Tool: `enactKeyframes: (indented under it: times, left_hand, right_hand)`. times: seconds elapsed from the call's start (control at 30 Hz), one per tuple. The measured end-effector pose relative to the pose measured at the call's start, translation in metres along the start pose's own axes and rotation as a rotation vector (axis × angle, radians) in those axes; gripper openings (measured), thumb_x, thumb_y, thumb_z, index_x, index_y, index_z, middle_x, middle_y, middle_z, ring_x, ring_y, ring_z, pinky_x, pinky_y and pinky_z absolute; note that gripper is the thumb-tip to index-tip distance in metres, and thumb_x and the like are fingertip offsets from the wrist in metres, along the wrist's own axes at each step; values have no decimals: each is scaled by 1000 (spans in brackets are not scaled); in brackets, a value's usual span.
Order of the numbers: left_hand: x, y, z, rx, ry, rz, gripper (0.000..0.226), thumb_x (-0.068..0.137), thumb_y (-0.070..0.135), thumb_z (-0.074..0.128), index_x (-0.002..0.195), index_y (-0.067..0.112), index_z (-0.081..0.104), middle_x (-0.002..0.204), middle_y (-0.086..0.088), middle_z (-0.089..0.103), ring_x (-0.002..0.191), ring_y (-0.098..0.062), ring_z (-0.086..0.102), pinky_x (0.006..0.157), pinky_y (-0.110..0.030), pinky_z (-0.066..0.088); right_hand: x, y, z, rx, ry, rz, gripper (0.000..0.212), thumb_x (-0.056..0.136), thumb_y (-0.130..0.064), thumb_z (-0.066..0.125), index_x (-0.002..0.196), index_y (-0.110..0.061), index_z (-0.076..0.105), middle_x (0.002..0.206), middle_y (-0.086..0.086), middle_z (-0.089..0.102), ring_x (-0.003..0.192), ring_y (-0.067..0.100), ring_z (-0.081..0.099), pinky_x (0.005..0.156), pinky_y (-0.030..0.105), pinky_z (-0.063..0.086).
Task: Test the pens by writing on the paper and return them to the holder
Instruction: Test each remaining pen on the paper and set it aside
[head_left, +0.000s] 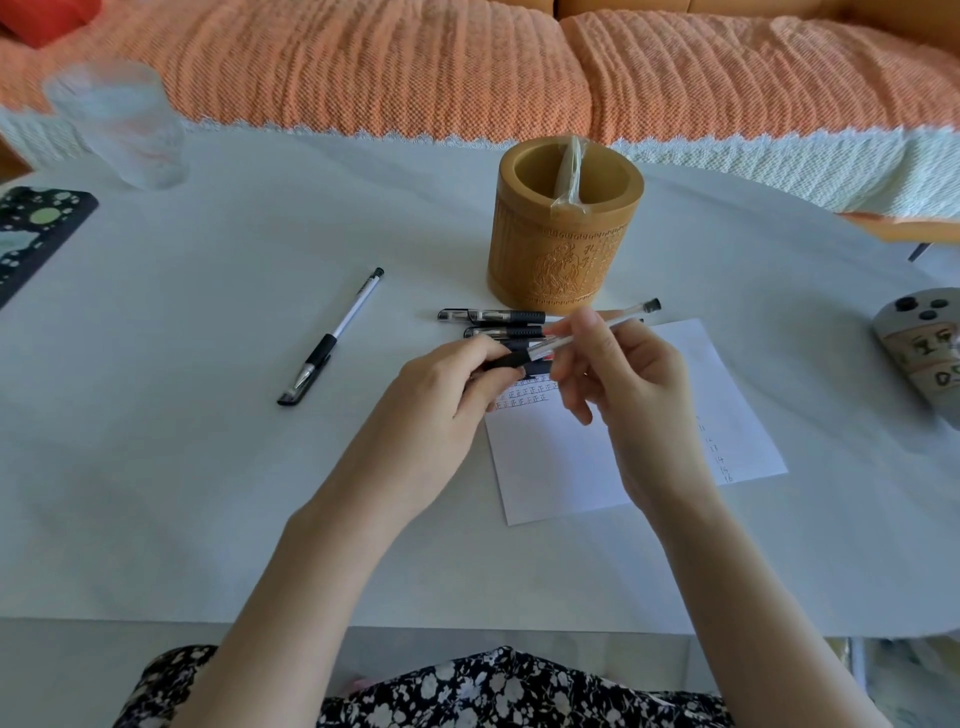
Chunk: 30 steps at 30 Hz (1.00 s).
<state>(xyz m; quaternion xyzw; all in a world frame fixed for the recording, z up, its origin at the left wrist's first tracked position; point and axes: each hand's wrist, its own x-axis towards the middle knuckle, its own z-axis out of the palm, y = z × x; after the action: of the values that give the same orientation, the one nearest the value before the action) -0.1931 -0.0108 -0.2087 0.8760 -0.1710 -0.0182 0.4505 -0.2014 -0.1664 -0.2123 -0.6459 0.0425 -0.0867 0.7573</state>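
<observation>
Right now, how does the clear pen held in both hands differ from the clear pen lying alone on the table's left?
The held clear pen is raised over the white paper, gripped by the left hand and right hand; the lone clear pen lies flat on the white table, untouched. The lone pen's black cap shows; the held pen's tip end is hidden by fingers. Both share clear barrels, black grips.

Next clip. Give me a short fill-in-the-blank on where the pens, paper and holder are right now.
1. The left hand and right hand grip the same ___.
2. A lone pen lies on the table to the ___ of the holder.
3. The paper bears rows of ___ near its top.
Missing: pen; left; writing.
</observation>
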Motion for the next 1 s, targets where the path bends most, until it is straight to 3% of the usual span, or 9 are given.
enactKeyframes:
  times: [0.17, 0.27, 0.37, 0.43, 0.53, 0.67, 0.73, 0.83, 1.0]
  left_hand:
    - [0, 3, 1, 29, -1, 18, 15, 95, 28, 50, 101, 24, 62, 69, 11, 60, 63, -7, 48, 55, -18, 34]
    - [0, 3, 1, 35, 40, 12, 11, 93, 32, 53, 96, 28, 62, 57, 23, 53, 55, 1, 47, 50, -11, 31]
    - [0, 2, 3, 15, 12, -3, 11, 92, 36, 52, 96, 31, 61, 58, 22, 52, 55, -2, 46, 50, -13, 30]
    - [-1, 2, 4, 28, 1, -2, 12, 91, 41, 52, 93, 32, 60, 58, 19, 51, 56, -5, 45, 50, -17, 29]
    - [-2, 4, 5, 15, -8, -9, 16, 87, 45, 56, 92, 31, 61, 56, 20, 52, 55, -3, 46, 54, -22, 31]
    - [-3, -1, 4, 17, -15, -100, 22, 74, 53, 67, 86, 36, 61, 56, 16, 51, 53, 3, 49, 58, -22, 34]
    - [-5, -6, 2, 62, -54, -112, 21, 71, 51, 70, 85, 36, 62, 53, 19, 48, 51, 5, 48, 57, -21, 33]
    - [-7, -8, 2, 80, -155, -138, 22, 68, 49, 74, 86, 39, 64, 53, 21, 47, 52, 5, 48, 62, -24, 42]
    - [-8, -6, 4, 122, -232, -197, 28, 65, 45, 78, 87, 40, 62, 48, 15, 45, 54, 1, 49, 58, -20, 34]
  right_hand:
    - [2, 2, -1, 39, -20, 11, 34, 96, -21, 49, 93, 11, 60, 62, 8, 58, 47, 17, 45, 44, 21, 36]
    - [2, 1, -3, 86, -36, 7, 28, 95, -22, 49, 89, 3, 59, 60, 6, 58, 47, 16, 45, 43, 22, 35]
    - [1, -3, -4, 106, -58, 21, 26, 87, -30, 58, 86, -3, 58, 60, 5, 56, 47, 17, 44, 42, 22, 33]
    - [2, -3, -6, 90, -103, 72, 20, 83, -24, 67, 82, -8, 55, 56, 0, 49, 47, 16, 39, 41, 22, 30]
    - [4, -1, -7, 108, -176, 176, 24, 84, -7, 66, 77, -13, 43, 51, -5, 38, 42, 12, 30, 40, 19, 24]
    - [10, -1, -15, 185, -33, 175, 7, 85, -4, 56, 85, -11, 54, 44, -5, 35, 37, 11, 33, 39, 20, 25]
    - [12, -1, -22, 90, 46, 113, 20, 90, -4, 45, 95, -8, 64, 45, 2, 48, 42, 17, 48, 40, 22, 28]
    - [12, 0, -24, -52, 65, 74, 25, 91, -9, 46, 84, -5, 70, 56, 11, 62, 54, 23, 61, 40, 24, 28]
    - [15, 11, -16, -287, 157, 44, 35, 81, -29, 72, 57, -10, 54, 47, 3, 54, 42, 10, 46, 42, 17, 32]
